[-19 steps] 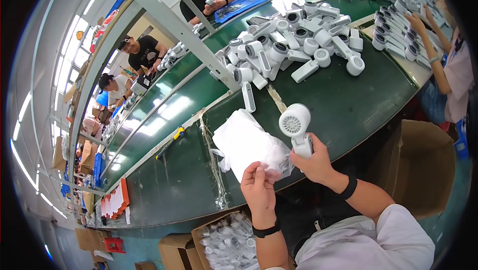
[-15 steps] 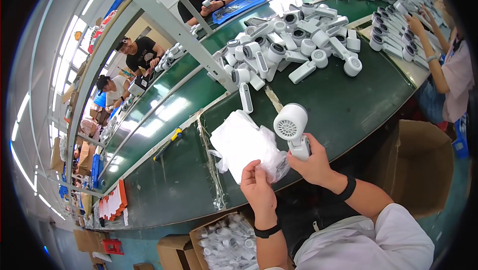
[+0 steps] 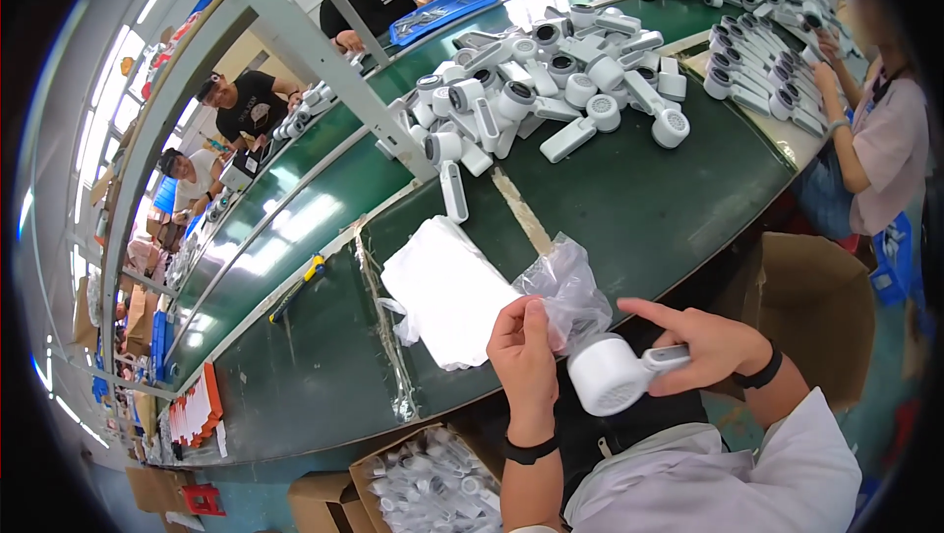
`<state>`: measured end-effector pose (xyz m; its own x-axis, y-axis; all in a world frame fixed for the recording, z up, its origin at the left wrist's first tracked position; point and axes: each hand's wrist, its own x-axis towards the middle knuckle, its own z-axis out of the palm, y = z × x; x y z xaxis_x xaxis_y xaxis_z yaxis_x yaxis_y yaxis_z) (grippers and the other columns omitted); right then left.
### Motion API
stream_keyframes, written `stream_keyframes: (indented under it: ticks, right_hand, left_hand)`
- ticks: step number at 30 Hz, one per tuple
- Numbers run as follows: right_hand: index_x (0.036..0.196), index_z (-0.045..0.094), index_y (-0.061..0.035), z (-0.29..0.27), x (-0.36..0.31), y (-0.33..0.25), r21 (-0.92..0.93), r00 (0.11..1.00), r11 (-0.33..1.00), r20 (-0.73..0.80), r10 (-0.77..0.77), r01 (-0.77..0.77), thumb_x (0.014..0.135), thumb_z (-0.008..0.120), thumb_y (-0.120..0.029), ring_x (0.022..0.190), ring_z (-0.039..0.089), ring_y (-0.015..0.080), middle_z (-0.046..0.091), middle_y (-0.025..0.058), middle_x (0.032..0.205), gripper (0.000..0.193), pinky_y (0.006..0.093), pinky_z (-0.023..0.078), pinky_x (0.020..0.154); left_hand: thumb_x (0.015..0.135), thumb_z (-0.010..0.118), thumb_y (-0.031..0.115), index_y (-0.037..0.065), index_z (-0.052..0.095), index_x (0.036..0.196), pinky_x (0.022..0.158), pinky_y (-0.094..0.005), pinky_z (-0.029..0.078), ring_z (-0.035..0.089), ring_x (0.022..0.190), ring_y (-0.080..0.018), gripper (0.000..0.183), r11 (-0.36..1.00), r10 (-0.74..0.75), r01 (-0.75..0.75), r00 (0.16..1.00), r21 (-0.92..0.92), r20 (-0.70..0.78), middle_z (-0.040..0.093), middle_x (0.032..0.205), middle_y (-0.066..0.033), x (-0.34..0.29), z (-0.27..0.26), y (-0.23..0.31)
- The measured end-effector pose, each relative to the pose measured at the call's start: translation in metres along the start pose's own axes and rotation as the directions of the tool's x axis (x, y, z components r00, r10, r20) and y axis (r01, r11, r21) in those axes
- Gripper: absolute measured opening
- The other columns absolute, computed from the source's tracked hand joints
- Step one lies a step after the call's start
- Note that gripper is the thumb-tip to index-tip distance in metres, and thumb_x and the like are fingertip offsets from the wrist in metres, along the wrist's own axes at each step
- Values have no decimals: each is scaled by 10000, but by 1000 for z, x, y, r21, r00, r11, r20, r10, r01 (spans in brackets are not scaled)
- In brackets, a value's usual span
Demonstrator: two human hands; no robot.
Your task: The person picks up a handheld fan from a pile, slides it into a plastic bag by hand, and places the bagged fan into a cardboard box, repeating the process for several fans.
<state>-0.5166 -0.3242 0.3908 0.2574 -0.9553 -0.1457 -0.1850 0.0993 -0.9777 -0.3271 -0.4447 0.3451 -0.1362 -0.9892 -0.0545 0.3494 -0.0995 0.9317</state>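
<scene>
My left hand (image 3: pixel 526 356) pinches a clear plastic bag (image 3: pixel 572 282) between thumb and fingers, at the near edge of the green table. Tilted in my right hand (image 3: pixel 716 341) is a white handheld fan (image 3: pixel 608 376). Its round grille head points down and left, close under the bag, while my fingers wrap the short handle and the index finger stretches out. Beside the bag lies a stack of thin white plastic bags (image 3: pixel 442 287). Farther off, a large heap of similar white fans (image 3: pixel 580 90) covers the table.
A yellow-black utility knife (image 3: pixel 297 287) lies left. A cardboard box of bagged fans (image 3: pixel 433 484) stands below the table; another open carton (image 3: pixel 816 307) is at right. A metal post (image 3: pixel 324 61) rises at the table's far side. A co-worker (image 3: pixel 875 149) handles fans at right.
My right hand has brought the fan down and right, turning it onto its side. The clear bag has been lifted off the stack by my left hand and stands up. The view has shifted slightly.
</scene>
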Motion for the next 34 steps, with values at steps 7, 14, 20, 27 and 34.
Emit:
stream_keyframes:
  ticks: [7, 14, 20, 27, 34]
  right_hand:
    - [1513, 282, -124, -11, 32, 31, -125, 990, 985, 53, 127, -120, 883, 620, -304, 780, 655, 284, 682, 128, 917, 737, 336, 504, 763]
    - [1463, 378, -117, 17, 44, 40, -209, 988, 975, -143, 49, -79, 858, 640, -313, 790, 666, 310, 679, 185, 901, 687, 360, 507, 749]
    - [1466, 363, -120, 17, 43, 28, -341, 990, 932, -117, 83, -119, 853, 637, -325, 756, 654, 352, 672, 206, 902, 702, 375, 506, 732]
    - [1523, 254, -146, 18, 59, 40, 33, 980, 983, -80, 183, -181, 881, 638, -272, 669, 605, 180, 635, 89, 835, 758, 307, 498, 641]
    - [1541, 191, -121, 54, 77, 48, 433, 958, 896, -205, 202, -97, 896, 642, -189, 702, 555, 99, 598, 52, 873, 790, 249, 491, 609]
  left_hand:
    - [920, 621, 26, -32, 672, 974, 693, -202, 418, 510, 718, -61, 94, 978, 75, -126, 955, 166, 287, 605, 901, -20, -2, -11, 4]
    - [908, 644, 24, -18, 679, 985, 674, -207, 399, 490, 744, -69, 94, 807, 342, -425, 903, 411, 262, 556, 970, -33, -3, -23, -3]
    - [879, 672, 23, -1, 695, 994, 632, -216, 402, 487, 715, -72, 120, 730, 362, -517, 847, 446, 390, 556, 983, -44, 0, -29, 2]
    - [851, 703, 42, 30, 719, 972, 612, -226, 397, 484, 677, -97, 122, 607, 386, -556, 831, 568, 400, 534, 967, -65, -10, -19, 7]
    - [848, 722, 63, 28, 716, 975, 608, -267, 436, 515, 670, -169, 133, 409, 521, -646, 745, 645, 416, 480, 1042, -80, -13, -28, -16]
